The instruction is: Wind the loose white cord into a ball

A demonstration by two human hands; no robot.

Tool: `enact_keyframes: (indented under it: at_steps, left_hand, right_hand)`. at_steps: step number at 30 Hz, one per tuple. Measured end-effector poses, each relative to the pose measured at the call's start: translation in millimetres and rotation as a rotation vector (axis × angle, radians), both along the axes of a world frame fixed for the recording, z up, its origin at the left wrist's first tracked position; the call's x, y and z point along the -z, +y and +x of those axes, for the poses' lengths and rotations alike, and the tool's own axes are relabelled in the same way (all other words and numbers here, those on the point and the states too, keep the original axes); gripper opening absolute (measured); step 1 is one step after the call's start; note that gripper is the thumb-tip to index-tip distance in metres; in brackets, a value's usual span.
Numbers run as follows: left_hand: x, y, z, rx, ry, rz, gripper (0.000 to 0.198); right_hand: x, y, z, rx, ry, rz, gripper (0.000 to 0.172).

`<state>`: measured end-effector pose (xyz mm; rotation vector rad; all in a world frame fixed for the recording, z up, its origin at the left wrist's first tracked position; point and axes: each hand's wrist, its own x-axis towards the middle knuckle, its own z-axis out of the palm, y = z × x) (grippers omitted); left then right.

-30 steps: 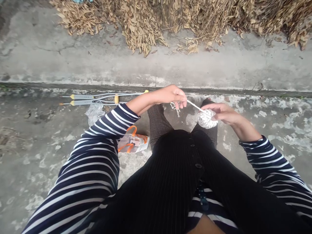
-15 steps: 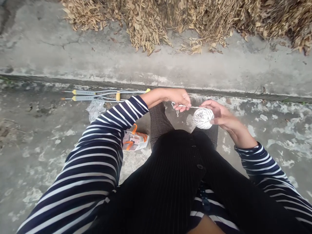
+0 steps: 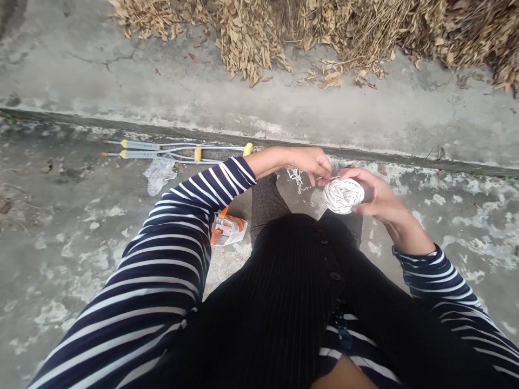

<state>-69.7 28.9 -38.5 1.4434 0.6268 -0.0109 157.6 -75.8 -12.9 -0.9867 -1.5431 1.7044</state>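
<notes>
A ball of white cord (image 3: pixel 344 195) with thin dark flecks is held in my right hand (image 3: pixel 375 195), thumb at its lower right side and fingers along its top. Just left of the ball, my left hand (image 3: pixel 315 166) pinches the strand that runs off it, its fingertips close to my right fingertips. A loose, curly tangle of white cord (image 3: pixel 295 177) hangs below my left hand, above the ground between my legs.
A pair of grey crutches (image 3: pixel 141 150) with yellow parts lies along the low concrete ledge (image 3: pixel 182 116). Beside them is a clear plastic bag (image 3: pixel 159 175). A white and orange bag (image 3: pixel 234 229) stands by my left leg. Dry leaves (image 3: pixel 251 40) hang over the ledge.
My left hand has moved right, up to the ball and my right fingers. The strand between the hands is shorter, and more of the curly tangle shows.
</notes>
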Motion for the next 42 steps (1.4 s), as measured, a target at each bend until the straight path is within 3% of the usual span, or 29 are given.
enact_keyframes:
  at_steps: [5, 8, 12, 17, 20, 28, 37, 42]
  left_hand:
    - [-16.9, 2.2, -8.7, 0.051, 0.077, -0.066, 0.009]
    - [-19.9, 4.3, -10.7, -0.022, 0.051, -0.057, 0.005]
    - [-6.9, -0.4, -0.5, -0.100, -0.019, 0.014, 0.009]
    - [20.1, -11.8, 16.7, -0.119, -0.127, -0.056, 0.008]
    - [29.0, -12.2, 23.5, -0.120, -0.155, -0.078, 0.012]
    - [31.4, 7.6, 37.4, -0.114, -0.072, 0.034, 0.013]
    - [31.8, 14.8, 40.2, -0.292, -0.124, 0.016, 0.025]
    - [29.5, 6.5, 36.7, -0.197, -0.224, -0.025, 0.023]
  right_hand:
    - [-2.1, -7.0, 4.2, 0.023, 0.019, 0.030, 0.053]
    - [-9.0, -9.2, -2.5, -0.043, 0.072, 0.023, 0.051]
    - [-19.7, -8.4, -7.1, 0.022, 0.132, 0.015, 0.055]
    - [-31.3, -6.2, 4.4, 0.158, 0.149, -0.020, 0.057]
    - [-37.7, -8.4, 10.9, 0.224, 0.185, -0.032, 0.059]
    - [-52.6, -11.8, 18.9, 0.347, 0.226, -0.021, 0.058]
    - [-58.6, -10.3, 29.8, 0.372, 0.180, 0.038, 0.059]
    - [-71.1, -1.6, 32.7, 0.434, 0.197, 0.095, 0.058]
